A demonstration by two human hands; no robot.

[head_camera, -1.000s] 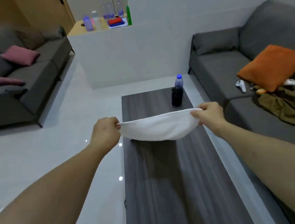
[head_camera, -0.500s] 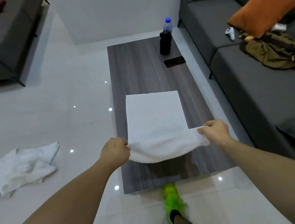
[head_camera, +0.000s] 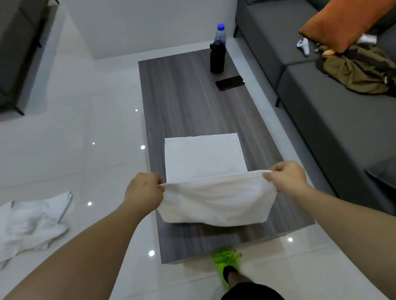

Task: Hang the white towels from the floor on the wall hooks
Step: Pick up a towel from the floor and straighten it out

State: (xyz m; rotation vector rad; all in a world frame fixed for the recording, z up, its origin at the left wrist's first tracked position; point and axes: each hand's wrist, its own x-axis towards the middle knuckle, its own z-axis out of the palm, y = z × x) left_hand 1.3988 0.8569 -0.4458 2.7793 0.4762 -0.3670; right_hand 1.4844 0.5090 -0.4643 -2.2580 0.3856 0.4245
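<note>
Plainly the white towel point(head_camera: 213, 200) is soft, light cloth; it sags in a shallow belly between the two hands and folds over itself without resistance, so I judge it will drape rather than hold any shape, and it should slip off a hook only if hung off-centre. The left hand point(head_camera: 143, 193) pinches one top corner with curled fingers and thumb; the right hand point(head_camera: 288, 178) pinches the other corner the same way; the top hem runs taut between them, just above the near end of the dark wooden surface point(head_camera: 181, 92). Corners or the hem look to me the sensible places to take hold, since a grip in the middle would bunch the cloth; for a hook, the middle of that stretched hem seems the part to offer. Just beyond the hands a second towel, the folded towel point(head_camera: 203, 155), lies flat on the surface; whether the held one touches it I cannot tell. Well out to the left of the left hand a crumpled towel heap point(head_camera: 17, 229) lies on the tiled floor point(head_camera: 59, 148), not yet picked up. No wall hooks show in this view. As for containers: far beyond the right hand a black bottle point(head_camera: 217, 57) stands on the surface, with a clear bottle point(head_camera: 220, 33) with a blue cap just behind it; their contents I cannot make out; a dark phone point(head_camera: 230, 82) lies beside them.
</note>
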